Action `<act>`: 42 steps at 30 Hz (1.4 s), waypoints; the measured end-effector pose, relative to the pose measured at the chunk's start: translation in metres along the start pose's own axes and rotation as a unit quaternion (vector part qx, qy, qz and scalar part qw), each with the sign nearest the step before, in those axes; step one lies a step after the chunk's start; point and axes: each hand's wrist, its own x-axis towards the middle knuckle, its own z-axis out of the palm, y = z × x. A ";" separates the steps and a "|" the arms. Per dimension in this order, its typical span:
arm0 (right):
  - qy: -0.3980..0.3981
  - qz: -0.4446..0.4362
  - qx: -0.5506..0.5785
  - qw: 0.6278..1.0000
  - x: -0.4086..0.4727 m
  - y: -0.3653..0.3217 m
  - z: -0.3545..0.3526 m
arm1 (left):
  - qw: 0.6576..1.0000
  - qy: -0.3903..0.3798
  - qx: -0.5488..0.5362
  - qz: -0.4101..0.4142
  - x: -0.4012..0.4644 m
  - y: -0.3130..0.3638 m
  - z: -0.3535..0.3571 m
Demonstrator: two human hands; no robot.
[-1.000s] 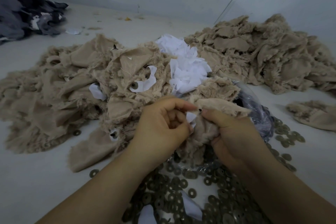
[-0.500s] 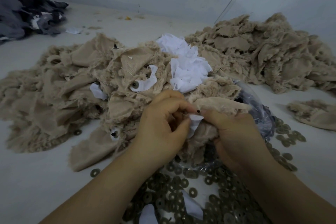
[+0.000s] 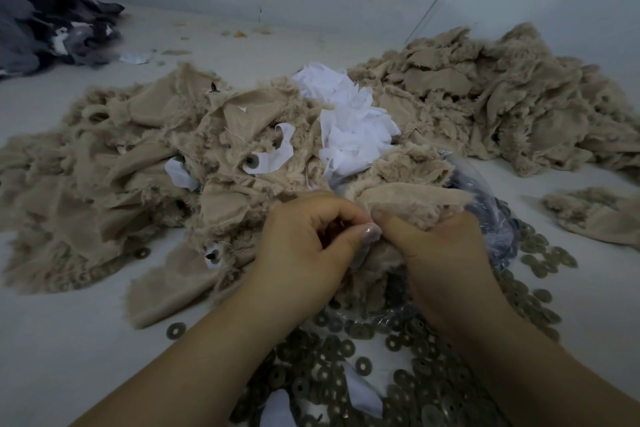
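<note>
A beige furry fabric piece (image 3: pixel 412 199) is held up in front of me over the table. My right hand (image 3: pixel 440 256) grips its lower edge with curled fingers. My left hand (image 3: pixel 304 246) pinches at the same spot, thumb and forefinger pressed against the fabric beside my right thumb. A small white scrap shown earlier between my fingers is now hidden. Metal washers (image 3: pixel 363 364) lie scattered under my wrists.
A big heap of beige fur pieces (image 3: pixel 138 163) with white scraps (image 3: pixel 349 128) fills the middle; another beige heap (image 3: pixel 491 97) lies at the right. A clear plastic bag (image 3: pixel 491 218), a lone beige piece (image 3: pixel 595 215) and dark grey fabric (image 3: pixel 41 10) at far left.
My left fingers have closed tighter onto the pinch point and the white scrap and small dark stud between my hands are no longer visible. The hands stayed in place.
</note>
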 end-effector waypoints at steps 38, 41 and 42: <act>-0.072 0.038 0.073 0.994 -0.001 0.010 0.003 | 0.977 0.036 -0.153 -0.147 0.000 -0.011 0.002; -0.066 0.036 0.053 0.996 -0.003 0.008 0.003 | 0.983 0.041 -0.120 -0.131 -0.001 -0.011 0.003; -0.064 0.031 0.049 0.996 -0.004 0.007 0.003 | 0.987 0.043 -0.102 -0.119 -0.001 -0.011 0.003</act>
